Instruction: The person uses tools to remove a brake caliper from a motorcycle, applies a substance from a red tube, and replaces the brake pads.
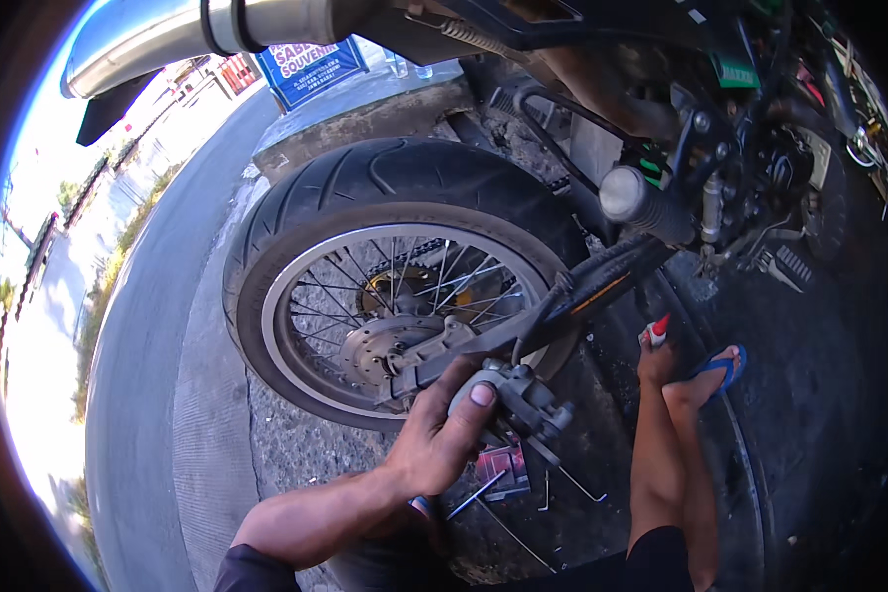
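the left grip (438,434) grasps a grey brake caliper (525,405) near the wheel (401,328), the right grip (658,359) a red-tipped bottle (660,327).

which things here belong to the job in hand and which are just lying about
Likely part of the job:
grey metal part in the left hand
red-tipped tube in the right hand
motorcycle's spoked wheel
probably the thin rods and red packet on the ground

Apparently just around:
blue sign
clear containers on the ledge
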A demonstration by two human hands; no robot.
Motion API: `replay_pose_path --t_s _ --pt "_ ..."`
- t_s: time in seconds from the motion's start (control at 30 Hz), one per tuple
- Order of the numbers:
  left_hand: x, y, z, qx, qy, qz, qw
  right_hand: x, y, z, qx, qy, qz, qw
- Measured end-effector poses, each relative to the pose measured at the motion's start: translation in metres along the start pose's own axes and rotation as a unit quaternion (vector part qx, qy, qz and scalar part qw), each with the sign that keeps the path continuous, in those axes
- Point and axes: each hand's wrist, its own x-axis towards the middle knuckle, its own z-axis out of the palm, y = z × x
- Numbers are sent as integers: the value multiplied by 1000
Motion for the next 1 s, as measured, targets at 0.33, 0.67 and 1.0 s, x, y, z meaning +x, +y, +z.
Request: replay_pose_path --t_s 0.33,0.67,1.0 --pt "4 -15 -8 29 -10 37 999 -29 -137 -286 35 -251 -218 942" --pt "7 -20 -11 30 -20 30 999 -161 -337 -458 -215 -218 -496 813" --pt "7 -14 -6 111 20 51 992 -165 -370 -444 -315 -251 -530 746"
